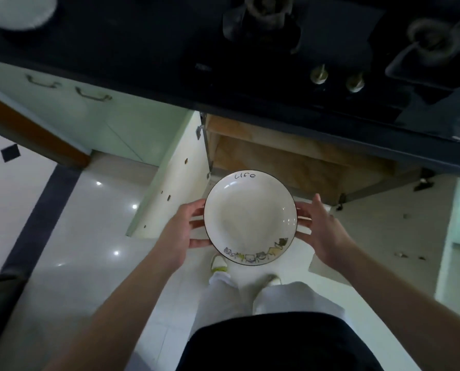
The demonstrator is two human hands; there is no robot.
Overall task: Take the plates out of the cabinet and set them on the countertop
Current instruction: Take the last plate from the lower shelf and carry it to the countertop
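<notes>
A white deep plate (pixel 250 218) with a thin dark rim, the word "Life" and small cartoon cats is held level in front of me, below the counter edge. My left hand (pixel 178 231) grips its left edge and my right hand (pixel 322 226) grips its right edge, fingers under the rim. Behind the plate the lower cabinet (pixel 290 162) stands open, its wooden shelf bare where visible. The dark countertop (pixel 116 49) runs across the top of the view.
A black gas hob (pixel 330 57) with two knobs and burners is set in the countertop at the right. A white dish (pixel 17 12) sits on the counter at the far left. The open cabinet doors (pixel 167 178) jut out on both sides. Glossy floor tiles lie below.
</notes>
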